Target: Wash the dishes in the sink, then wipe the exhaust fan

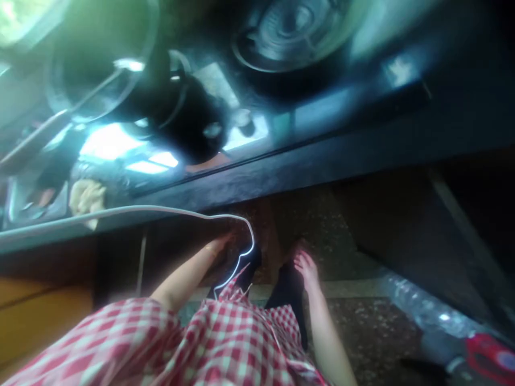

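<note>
My left hand [223, 240] hangs below the dark counter edge, left of the white cable [193, 213]; its fingers are smeared by blur. My right hand [307, 269] hangs low by my dark trouser leg [287, 284], its fingers loosely apart and nothing in them. The cable runs from the left side across the counter front and down to my red checked shirt [233, 343]. Neither hand touches anything on the counter.
A gas stove burner [292, 27] stands on the dark counter [289, 171]. To its left are a blurred black pot [197, 120], a larger round vessel [100, 53] and a crumpled pale cloth [87, 197]. A clear plastic bottle [434, 308] lies at lower right.
</note>
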Demonstrator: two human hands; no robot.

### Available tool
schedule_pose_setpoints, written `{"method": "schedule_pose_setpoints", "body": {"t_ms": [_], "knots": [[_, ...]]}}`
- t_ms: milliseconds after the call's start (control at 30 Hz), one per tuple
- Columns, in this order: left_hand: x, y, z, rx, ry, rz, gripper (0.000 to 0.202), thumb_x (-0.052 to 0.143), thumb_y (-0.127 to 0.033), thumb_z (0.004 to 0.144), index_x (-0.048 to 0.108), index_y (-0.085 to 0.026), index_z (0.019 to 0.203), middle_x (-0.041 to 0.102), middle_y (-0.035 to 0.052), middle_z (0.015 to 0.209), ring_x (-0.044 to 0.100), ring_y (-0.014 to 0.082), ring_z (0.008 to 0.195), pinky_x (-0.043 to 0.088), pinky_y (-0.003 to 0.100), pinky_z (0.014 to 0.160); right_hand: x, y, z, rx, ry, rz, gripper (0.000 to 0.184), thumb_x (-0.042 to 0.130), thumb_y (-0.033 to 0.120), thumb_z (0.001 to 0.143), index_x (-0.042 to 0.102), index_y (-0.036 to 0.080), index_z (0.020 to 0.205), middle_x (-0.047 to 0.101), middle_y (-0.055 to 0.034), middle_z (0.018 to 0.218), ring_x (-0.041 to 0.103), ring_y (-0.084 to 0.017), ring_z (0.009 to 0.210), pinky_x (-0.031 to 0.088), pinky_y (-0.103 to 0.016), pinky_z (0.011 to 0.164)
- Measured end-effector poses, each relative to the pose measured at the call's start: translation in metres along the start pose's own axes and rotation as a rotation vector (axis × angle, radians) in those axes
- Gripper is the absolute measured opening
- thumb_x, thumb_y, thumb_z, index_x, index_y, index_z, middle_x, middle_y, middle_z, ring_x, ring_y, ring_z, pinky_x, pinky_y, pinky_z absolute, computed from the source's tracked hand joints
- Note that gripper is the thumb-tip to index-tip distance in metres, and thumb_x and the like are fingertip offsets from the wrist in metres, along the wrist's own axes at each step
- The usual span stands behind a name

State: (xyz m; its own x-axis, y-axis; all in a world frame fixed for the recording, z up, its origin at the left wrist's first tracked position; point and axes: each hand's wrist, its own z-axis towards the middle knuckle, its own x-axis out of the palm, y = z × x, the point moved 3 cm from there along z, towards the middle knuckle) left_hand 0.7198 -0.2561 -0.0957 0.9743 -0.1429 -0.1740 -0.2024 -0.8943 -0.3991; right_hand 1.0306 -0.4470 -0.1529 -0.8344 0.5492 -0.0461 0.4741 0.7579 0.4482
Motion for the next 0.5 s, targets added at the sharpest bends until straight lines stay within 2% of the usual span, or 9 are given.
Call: {"method": "schedule_pose_setpoints", "body": {"t_ms": [67,133,233,300,367,400,500], "knots": [[-0.041,0.027,-0.043,-0.031,-0.07,-0.089,0.024,0.069,-0.028,0.087,0.069,-0.015,0.107,0.073,0.0127,0.096,0.07,0.0208,0.084,0.053,0.031,0.077,-0.008,0.021,-0.026,-0.069,0.024,-0.145,0.057,0.071,0.06,0.062,0.069,0.02,0.103,0.074,-0.0075,0.092,0.072,-0.021,0.081,0.058,-0.034,0.072],[-0.086,0.059,-0.077,0.01,-0.08,-0.213,0.03,0.073,-0.03,0.082,0.069,-0.014,0.108,0.075,0.0124,0.091,0.071,0.0202,0.077,0.053,0.029,0.072,-0.007,0.039,-0.049,-0.134,0.027,-0.272,0.046,0.07,0.052,0.064,0.07,0.02,0.097,0.074,-0.0063,0.087,0.072,-0.019,0.074,0.057,-0.032,0.067],[-0.155,0.112,-0.115,0.168,-0.051,-0.448,0.036,0.076,-0.028,0.079,0.068,-0.014,0.111,0.076,0.012,0.091,0.072,0.0189,0.074,0.053,0.027,0.07,0.009,0.06,-0.078,-0.249,0.002,-0.397,0.034,0.069,0.04,0.065,0.069,0.021,0.093,0.072,-0.0042,0.08,0.069,-0.017,0.066,0.056,-0.028,0.062],[-0.193,0.15,-0.133,0.231,-0.082,-0.577,0.033,0.073,-0.026,0.081,0.068,-0.014,0.111,0.076,0.0119,0.091,0.072,0.0181,0.072,0.053,0.026,0.067,0.027,0.068,-0.094,-0.335,-0.012,-0.457,0.031,0.068,0.038,0.066,0.069,0.021,0.092,0.072,-0.0036,0.077,0.069,-0.017,0.066,0.055,-0.028,0.061],[-0.218,0.189,-0.145,0.269,-0.133,-0.677,0.031,0.071,-0.025,0.083,0.068,-0.013,0.111,0.076,0.0117,0.089,0.071,0.0177,0.07,0.053,0.025,0.064,0.048,0.072,-0.103,-0.414,0.002,-0.507,0.03,0.067,0.037,0.068,0.068,0.02,0.093,0.071,-0.0035,0.076,0.069,-0.018,0.067,0.056,-0.029,0.063],[-0.225,0.209,-0.149,0.283,-0.165,-0.717,0.03,0.071,-0.025,0.084,0.068,-0.013,0.111,0.076,0.0115,0.088,0.071,0.0177,0.069,0.053,0.025,0.063,0.06,0.072,-0.104,-0.442,0.02,-0.524,0.03,0.066,0.037,0.07,0.068,0.02,0.094,0.071,-0.0035,0.077,0.069,-0.018,0.068,0.055,-0.029,0.063],[-0.227,0.267,-0.156,0.322,-0.274,-0.823,0.028,0.068,-0.026,0.086,0.067,-0.013,0.112,0.075,0.0111,0.088,0.072,0.0179,0.07,0.054,0.026,0.065,0.099,0.074,-0.104,-0.509,0.129,-0.569,0.028,0.064,0.034,0.073,0.067,0.018,0.097,0.071,-0.0038,0.08,0.068,-0.015,0.067,0.054,-0.025,0.062]]}}
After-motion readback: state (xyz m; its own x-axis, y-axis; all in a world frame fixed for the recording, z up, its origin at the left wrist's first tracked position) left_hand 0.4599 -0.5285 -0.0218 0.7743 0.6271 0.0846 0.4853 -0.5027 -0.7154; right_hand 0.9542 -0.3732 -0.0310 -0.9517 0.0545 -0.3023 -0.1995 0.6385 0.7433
